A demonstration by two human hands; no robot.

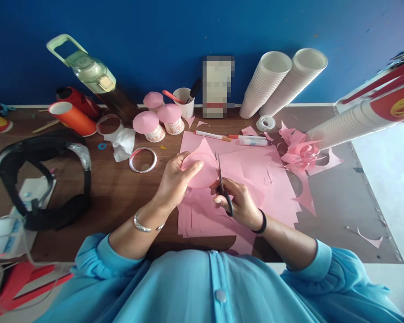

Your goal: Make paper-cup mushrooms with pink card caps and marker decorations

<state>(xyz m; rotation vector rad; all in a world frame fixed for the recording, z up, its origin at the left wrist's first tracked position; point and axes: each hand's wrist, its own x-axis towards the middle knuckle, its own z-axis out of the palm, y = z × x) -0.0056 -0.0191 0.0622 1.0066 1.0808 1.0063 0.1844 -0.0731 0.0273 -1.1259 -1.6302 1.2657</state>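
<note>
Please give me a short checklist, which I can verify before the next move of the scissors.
1. Pink paper disc held firmly: ok, it is pinched in the left hand.
2. Scissors in hand: ok, the right hand has them by the handles.
3. Left thumb away from the blades: ok, it lies on the disc, while the blades are at the disc's right edge.
4. Disc edge fully trimmed: not ok, a pointed piece stands out at the top.
5. Blades biting the paper: cannot tell from this view.
</note>
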